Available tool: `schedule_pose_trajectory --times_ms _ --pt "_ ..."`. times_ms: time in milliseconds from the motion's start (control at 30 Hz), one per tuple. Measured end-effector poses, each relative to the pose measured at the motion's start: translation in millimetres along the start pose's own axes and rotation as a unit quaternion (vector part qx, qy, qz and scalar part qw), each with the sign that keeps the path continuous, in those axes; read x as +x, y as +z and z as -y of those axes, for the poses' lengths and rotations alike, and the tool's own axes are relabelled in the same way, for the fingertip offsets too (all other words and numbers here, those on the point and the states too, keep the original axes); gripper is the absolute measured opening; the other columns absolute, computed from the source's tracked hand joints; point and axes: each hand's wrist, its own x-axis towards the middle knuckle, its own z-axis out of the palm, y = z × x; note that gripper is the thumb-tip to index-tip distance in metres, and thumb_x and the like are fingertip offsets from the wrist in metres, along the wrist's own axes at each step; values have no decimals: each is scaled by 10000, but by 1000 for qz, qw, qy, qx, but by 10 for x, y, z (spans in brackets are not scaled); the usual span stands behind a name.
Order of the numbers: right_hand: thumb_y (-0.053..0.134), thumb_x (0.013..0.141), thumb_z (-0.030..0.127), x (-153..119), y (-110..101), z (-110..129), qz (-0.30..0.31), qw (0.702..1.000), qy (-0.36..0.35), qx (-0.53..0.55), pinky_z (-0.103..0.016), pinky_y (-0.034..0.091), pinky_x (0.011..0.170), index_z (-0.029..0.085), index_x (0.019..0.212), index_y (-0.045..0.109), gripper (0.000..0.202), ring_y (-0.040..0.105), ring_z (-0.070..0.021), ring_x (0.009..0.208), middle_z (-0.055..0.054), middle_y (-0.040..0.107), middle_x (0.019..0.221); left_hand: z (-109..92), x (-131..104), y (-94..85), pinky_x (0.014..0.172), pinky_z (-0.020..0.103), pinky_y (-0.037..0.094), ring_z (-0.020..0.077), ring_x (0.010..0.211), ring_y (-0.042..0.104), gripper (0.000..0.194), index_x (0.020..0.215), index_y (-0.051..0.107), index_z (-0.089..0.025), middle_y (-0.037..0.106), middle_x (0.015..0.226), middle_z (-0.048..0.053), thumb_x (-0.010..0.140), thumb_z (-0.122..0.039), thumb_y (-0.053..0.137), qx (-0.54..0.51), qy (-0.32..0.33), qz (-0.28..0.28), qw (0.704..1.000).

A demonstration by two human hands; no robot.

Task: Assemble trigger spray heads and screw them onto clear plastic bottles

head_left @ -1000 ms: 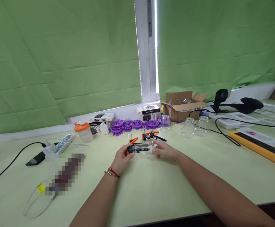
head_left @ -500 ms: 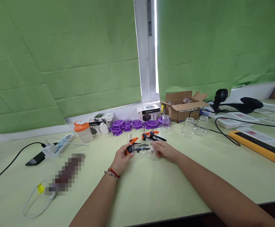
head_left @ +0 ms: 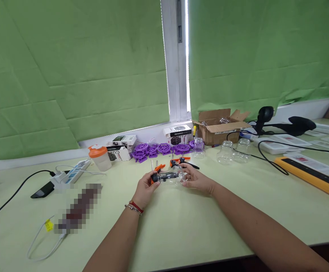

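Above the table, my left hand (head_left: 147, 185) is closed on the dark end of a black-and-orange tool (head_left: 155, 177). Its dark shaft runs sideways into a clear bulb-shaped jar (head_left: 175, 178) lying on its side in the air. Fingers of my right hand (head_left: 196, 179) curl around the jar's right end, with a ring on one finger. Just beyond my hands lie more black-and-orange tools (head_left: 180, 161) with metal rods; my hands cover part of that area. How the shaft sits inside the jar is hard to make out.
Purple ring-shaped parts (head_left: 163, 148) line the back, between white-and-black boxes (head_left: 121, 147). Clear jars (head_left: 225, 153) stand right of them by an open cardboard box (head_left: 218, 134). An orange-lidded cup (head_left: 100, 158) and power strip (head_left: 78, 172) are left; a black cable (head_left: 266, 158) curves right.
The right hand's fingers have shifted and spread further over the jar's end, and the jar has turned a little. My left hand stays nearly in place.
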Motion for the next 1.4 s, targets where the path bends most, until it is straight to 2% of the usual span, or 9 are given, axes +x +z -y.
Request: schedule_pose_trajectory --times_ms 233,567,633,733,800,900,1167,1300,1400 --pt "639 741 495 30 31 -43 -27 999 30 12 -229 394 529 212 1242 374 634 573 -127 693 -54 582 936 -2 2 3 965 407 389 243 1074 546 430 1067 604 -167 607 1156 130 665 -272 716 -11 7 12 1000" --pt "341 786 715 66 106 7 -51 994 94 -34 -186 206 346 153 682 497 593 357 -50 338 16 500 457 43 9 -11 931 398 406 223 1022 541 418 1085 606 -183 593 1128 111 678 -223 689 3 8 17 1000" --pt "352 798 694 56 75 -5 -50 995 79 -28 -195 271 364 140 752 555 592 382 -59 371 -7 541 514 54 11 -20 927 398 410 229 1024 545 420 1082 603 -182 596 1129 113 674 -227 694 -3 6 12 1000" --pt "558 768 572 25 10 -22 -35 999 32 10 -231 439 521 174 1144 540 548 545 -106 627 -96 623 951 74 15 -31 938 401 402 236 1039 547 424 1075 600 -175 600 1129 118 668 -234 702 -11 7 6 1000" --pt "699 701 445 6 -25 -28 -10 1000 5 27 -276 479 692 255 1334 382 733 561 -136 833 -109 500 1227 78 17 -34 947 406 394 238 1044 546 434 1083 595 -170 603 1125 122 668 -237 703 -10 7 8 1000" --pt "750 662 360 -5 -42 -32 13 999 -5 30 -315 456 804 293 1374 316 836 537 -147 919 -97 418 1301 63 17 -29 952 408 388 238 1049 542 435 1088 593 -168 601 1132 125 673 -240 700 -3 8 12 1000" --pt "522 790 585 43 61 -44 -25 998 38 35 -207 350 472 174 1160 507 553 528 -99 591 -55 606 844 63 12 -24 947 399 391 232 1050 535 424 1096 597 -176 589 1146 122 685 -226 689 2 19 18 1000" --pt "291 816 701 87 98 -66 -24 996 86 -6 -201 229 379 125 768 580 646 361 -62 376 -12 528 493 79 13 -21 935 395 402 222 1028 540 417 1091 603 -180 590 1138 114 685 -226 687 2 21 21 1000" --pt "249 814 715 95 90 -70 -41 995 85 -13 -205 232 372 123 732 585 685 388 -74 389 -23 520 490 85 17 -21 930 394 407 224 1029 543 421 1088 604 -184 591 1143 115 679 -228 693 -1 18 19 1000"
